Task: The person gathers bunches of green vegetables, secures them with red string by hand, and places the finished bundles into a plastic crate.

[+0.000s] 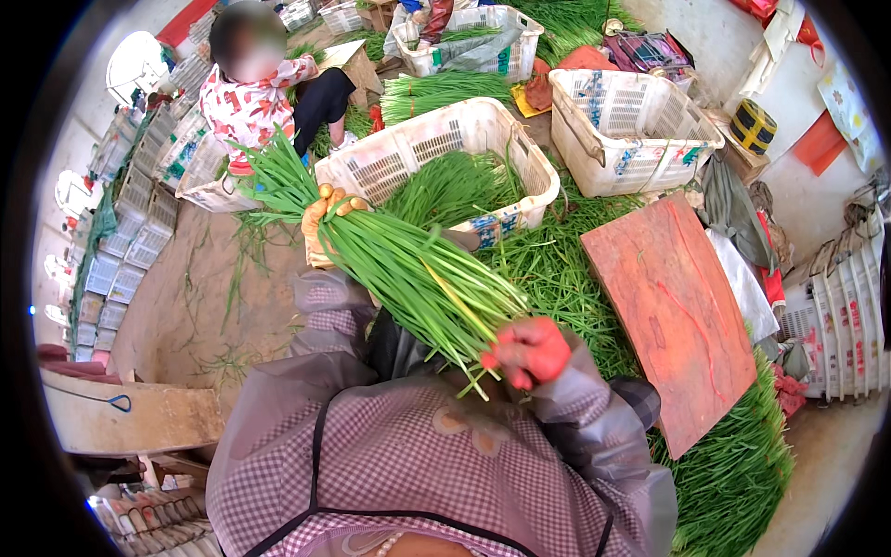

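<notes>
A long bunch of green garlic chives (418,268) lies slantwise in front of my body, leafy tips to the upper left and pale stem ends to the lower right. My left hand (330,214), in a yellowish glove, is wrapped around the bunch near its leafy end. At the stem ends is my right hand (532,351) in a red glove, slightly blurred, its fingers curled at the outermost stems. Whether those fingers pinch a stem is unclear. One yellowed blade (449,296) shows among the green ones.
Beyond the bunch stands a white plastic crate (362,167) holding loose chives. Another white crate (626,163) is at the right. A reddish board (672,320) rests near a chive pile (731,473). Loose chives (564,271) cover the floor. Another person (257,104) sits at the upper left.
</notes>
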Available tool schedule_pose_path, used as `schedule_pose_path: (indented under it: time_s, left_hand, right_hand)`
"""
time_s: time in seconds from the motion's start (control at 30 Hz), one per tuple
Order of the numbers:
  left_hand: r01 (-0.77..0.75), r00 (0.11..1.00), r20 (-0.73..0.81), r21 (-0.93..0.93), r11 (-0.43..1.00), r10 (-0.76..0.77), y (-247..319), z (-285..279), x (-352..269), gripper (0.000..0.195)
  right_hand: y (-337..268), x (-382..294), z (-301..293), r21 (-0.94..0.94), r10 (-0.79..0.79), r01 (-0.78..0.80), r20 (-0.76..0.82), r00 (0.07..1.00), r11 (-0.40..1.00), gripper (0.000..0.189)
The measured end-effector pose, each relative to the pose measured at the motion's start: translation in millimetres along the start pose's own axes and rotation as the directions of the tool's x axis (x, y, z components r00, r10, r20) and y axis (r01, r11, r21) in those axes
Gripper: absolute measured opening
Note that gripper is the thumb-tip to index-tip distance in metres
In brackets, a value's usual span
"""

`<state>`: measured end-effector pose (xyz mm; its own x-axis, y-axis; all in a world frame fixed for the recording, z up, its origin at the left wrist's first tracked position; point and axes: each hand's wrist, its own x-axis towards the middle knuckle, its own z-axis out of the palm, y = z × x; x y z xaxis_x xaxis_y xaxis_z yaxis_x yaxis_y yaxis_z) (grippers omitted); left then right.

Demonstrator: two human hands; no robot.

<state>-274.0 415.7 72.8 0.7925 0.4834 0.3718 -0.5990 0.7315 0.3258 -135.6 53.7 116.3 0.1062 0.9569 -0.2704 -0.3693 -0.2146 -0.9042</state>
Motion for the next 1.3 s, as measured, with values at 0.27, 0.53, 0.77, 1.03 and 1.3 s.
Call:
schedule_pose_path:
  time_s: [0.27, 0.53, 0.77, 1.03, 1.3]
  left_hand:
    - [-0.048, 0.999, -0.018, -0.030, 0.998, 0.047, 1.3, -17.3, -1.8, 0.012]
    - [-0.070, 0.995, -0.066, 0.061, 0.996, 0.074, 6.1, -22.7, -4.6, 0.013]
    - [-0.089, 0.994, -0.063, 0.033, 0.996, 0.091, 2.7, -15.1, -6.7, 0.015]
    - [-0.021, 0.986, -0.164, 0.003, 1.000, 0.021, -1.5, -22.8, -1.4, 0.014]
    - [-0.116, 0.865, -0.454, 0.237, 0.965, 0.215, 14.8, -55.9, -10.3, 0.011]
  right_hand:
    - [62.8, -20.5, -96.7, -0.919, 0.159, -0.342, -0.314, 0.936, 0.198, 0.021]
    - [8.7, 23.4, -42.6, -0.509, -0.230, -0.024, -0.430, 0.873, 0.860, 0.024]
    - [-42.3, 33.9, -15.0, -0.974, -0.012, -0.210, -0.211, 0.977, 0.080, 0.038]
    - [34.9, 91.1, -59.3, -0.184, -0.257, 0.209, -0.297, 0.920, 0.961, 0.027]
    - [39.0, 46.8, -98.9, 0.219, -0.026, 0.150, -0.484, 0.875, 0.964, 0.032]
